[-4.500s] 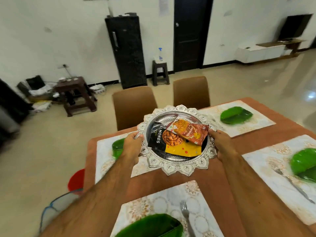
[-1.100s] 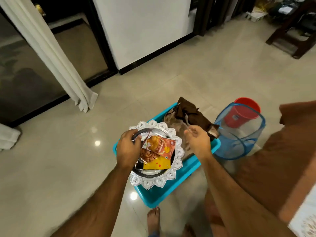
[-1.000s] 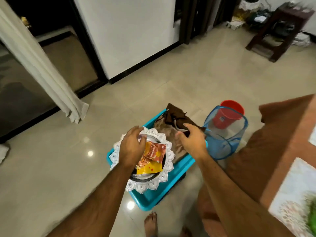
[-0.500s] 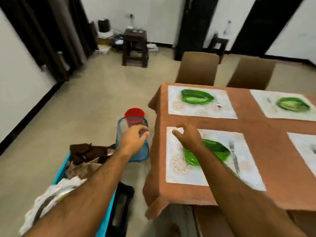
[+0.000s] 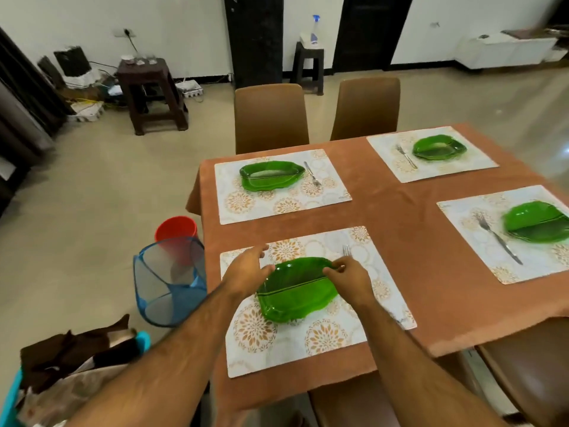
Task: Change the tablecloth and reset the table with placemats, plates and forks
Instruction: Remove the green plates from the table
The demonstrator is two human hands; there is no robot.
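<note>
Tablecloth, rust-brown, covers the dining table and hangs over its near and left edges. Four floral placemats lie on it, each bearing one green leaf-shaped plate and one fork.

Nearest placemat, at 6 o'clock of the table: its plate sits near the middle. Left hand is at the plate's 9 o'clock rim, fingers spread wide and lightly bent, fingertips reaching past the rim over the mat; whether it grips the rim cannot be told. Right hand is at the plate's 2 o'clock rim, thumb and fingers pinched on the edge. Fork at 1 o'clock of the plate, mostly hidden behind the right hand; only the tines show.

Far-left placemat: plate, fork just beside it at 3 o'clock.
Far-right placemat: plate, fork at 9 o'clock.
Right placemat: plate, fork at 9 o'clock.

Small print at the near mat's 4 o'clock corner is too blurred to read.

Floor, 9 o'clock of the table: blue mesh basket, with a red bucket behind it. At 7 o'clock, a teal tub holds dark brown cloth. Two brown chairs stand at the far side.
</note>
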